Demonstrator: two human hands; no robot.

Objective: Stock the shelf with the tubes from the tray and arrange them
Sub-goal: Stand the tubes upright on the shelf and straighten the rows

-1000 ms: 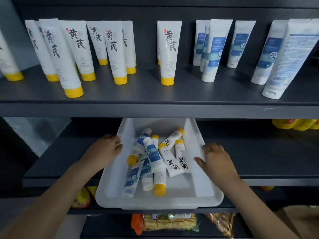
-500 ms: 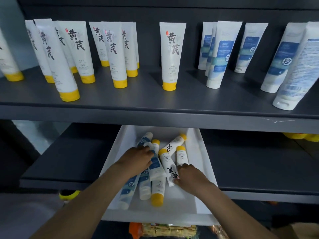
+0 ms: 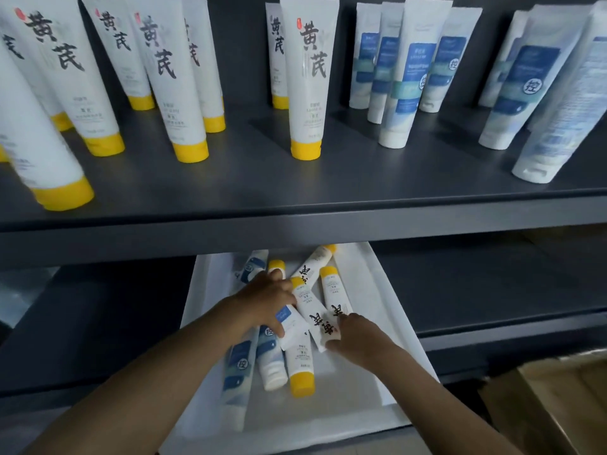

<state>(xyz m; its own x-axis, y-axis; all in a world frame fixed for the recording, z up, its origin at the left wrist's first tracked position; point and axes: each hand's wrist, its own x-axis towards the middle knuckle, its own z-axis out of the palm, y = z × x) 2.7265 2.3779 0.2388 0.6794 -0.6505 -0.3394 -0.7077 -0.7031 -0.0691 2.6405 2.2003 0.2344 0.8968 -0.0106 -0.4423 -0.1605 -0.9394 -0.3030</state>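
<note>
Fingers of the left hand curl round a blue-labelled tube in the middle of the white tray, thumb beneath it. Just right of it, the right hand pinches the flat crimped end of a yellow-capped tube between thumb and forefinger, the cap pointing to the tray's far end. Both tubes lie in the heap of loose tubes on the tray floor, blue-labelled ones toward its left wall, yellow-capped ones toward its right. Above the tray runs the dark upper shelf. On it, standing yellow-capped tubes fill the left and centre, and standing blue-labelled tubes the right. A cardboard box sits right of the tray's near corner.
</note>
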